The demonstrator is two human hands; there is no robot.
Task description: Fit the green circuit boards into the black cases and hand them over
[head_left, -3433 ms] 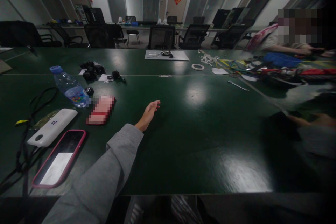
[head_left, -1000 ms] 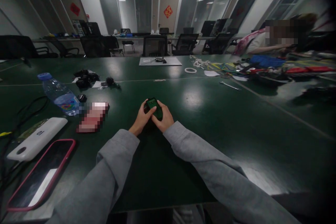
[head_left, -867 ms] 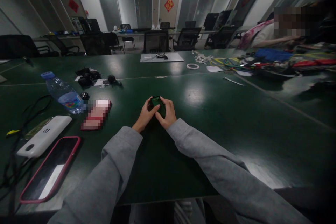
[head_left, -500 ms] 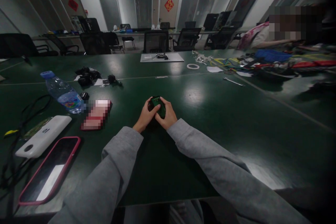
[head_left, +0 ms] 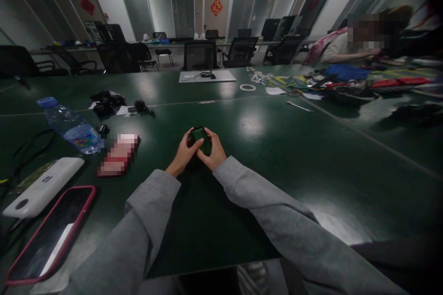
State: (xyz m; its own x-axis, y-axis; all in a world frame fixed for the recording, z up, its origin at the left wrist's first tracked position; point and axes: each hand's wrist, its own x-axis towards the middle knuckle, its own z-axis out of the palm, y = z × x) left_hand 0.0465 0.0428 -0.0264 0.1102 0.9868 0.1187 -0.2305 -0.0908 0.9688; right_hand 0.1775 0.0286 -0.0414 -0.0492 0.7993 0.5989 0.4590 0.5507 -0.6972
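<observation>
Both my hands are wrapped round a small dark device [head_left: 205, 144] with a green-lit face, held over the green table [head_left: 277, 156]. My left hand [head_left: 185, 153] grips its left side, the thumb lying across the front. On the other side my right hand [head_left: 215, 150] closes round the edge, its thumb near the lower part of the face. The fingers behind the device are hidden. Left of my hands lie a pinkish-red object [head_left: 118, 156], blurred out in part, a white power bank [head_left: 43, 186] and a phone in a red case [head_left: 51, 235].
A water bottle [head_left: 71, 126] lies at the left by black cables. Farther back are black parts [head_left: 107, 103], a white board [head_left: 228, 75], a tape ring [head_left: 248, 87] and a wrench [head_left: 299, 106]. A person [head_left: 341, 50] sits behind tangled wires at the right.
The whole view has shifted a little, so the table things and my hands appear farther left. My hands keep the same hold on the device.
</observation>
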